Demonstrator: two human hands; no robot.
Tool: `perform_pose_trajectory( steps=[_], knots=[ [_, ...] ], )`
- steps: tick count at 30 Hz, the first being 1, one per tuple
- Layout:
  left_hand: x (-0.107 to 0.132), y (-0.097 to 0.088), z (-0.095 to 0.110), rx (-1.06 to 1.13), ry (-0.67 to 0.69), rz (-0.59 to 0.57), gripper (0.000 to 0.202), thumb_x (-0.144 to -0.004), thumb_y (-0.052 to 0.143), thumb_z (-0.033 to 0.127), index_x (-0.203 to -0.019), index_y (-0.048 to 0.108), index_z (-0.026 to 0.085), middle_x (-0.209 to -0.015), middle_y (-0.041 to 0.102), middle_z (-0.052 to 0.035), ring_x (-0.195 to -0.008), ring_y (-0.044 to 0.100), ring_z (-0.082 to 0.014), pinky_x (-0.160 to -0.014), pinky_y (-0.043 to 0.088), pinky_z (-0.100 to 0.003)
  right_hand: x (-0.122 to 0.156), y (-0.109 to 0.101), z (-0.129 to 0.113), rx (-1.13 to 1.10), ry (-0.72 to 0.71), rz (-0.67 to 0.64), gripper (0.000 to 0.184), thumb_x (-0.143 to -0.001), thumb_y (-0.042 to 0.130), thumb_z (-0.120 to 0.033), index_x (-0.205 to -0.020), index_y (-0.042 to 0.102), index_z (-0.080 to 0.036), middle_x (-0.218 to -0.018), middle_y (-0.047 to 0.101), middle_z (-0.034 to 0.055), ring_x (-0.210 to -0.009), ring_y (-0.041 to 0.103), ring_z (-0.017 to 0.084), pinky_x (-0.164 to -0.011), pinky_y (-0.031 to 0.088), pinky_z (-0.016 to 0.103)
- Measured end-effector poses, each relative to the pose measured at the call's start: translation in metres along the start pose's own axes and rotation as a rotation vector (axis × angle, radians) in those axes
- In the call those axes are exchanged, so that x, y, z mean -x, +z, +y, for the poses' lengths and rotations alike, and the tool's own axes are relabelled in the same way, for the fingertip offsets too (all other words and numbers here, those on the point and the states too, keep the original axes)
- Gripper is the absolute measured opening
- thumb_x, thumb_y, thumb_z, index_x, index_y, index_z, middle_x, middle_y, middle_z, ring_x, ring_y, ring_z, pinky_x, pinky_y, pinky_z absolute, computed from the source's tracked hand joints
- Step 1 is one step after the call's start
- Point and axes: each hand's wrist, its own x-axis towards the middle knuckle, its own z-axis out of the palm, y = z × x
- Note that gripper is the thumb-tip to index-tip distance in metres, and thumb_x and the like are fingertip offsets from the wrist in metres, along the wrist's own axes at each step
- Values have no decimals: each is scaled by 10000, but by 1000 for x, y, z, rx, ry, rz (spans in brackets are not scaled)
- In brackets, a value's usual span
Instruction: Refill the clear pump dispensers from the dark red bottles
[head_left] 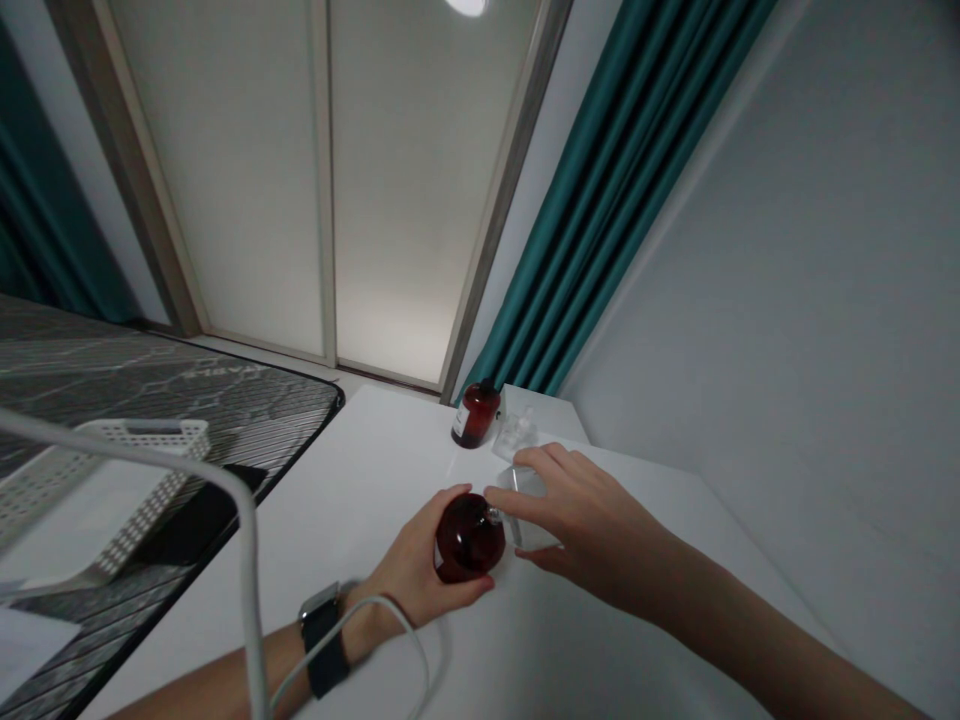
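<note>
My left hand (424, 560) is closed round a dark amber bottle (469, 540) above the white table, its neck end pointing right. In my right hand (570, 510) is a clear square-sided bottle (529, 508), tipped on its side. The necks of the two bottles meet between my hands; I cannot tell whether they touch or whether liquid passes. Just behind stands a second amber bottle (475, 414) with a white label and black top. To its right is a small clear object (515, 430), too blurred to name.
A white box (551, 410) sits at the table's (360, 480) far end, by the green curtain (577, 200). On the left, a white plastic basket (187, 440) rests on a grey patterned surface. A pale cable (251, 560) crosses in front and loops over my left wrist.
</note>
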Motion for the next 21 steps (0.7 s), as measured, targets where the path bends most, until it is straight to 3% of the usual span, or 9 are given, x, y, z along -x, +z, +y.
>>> perform_pose_trajectory(
  steps=[21],
  knots=[
    [-2,2,0,50,-21,-11,861,-656,803,314,-1398,385,186,-1391,549,-162,-1285,556,-356,-1119,432,-542,-1,-3,-1,16,-2,-15,631,-678,893,-258,-1242,610,-294,-1135,615,110,-994,579,305,-753,478,401]
  ],
)
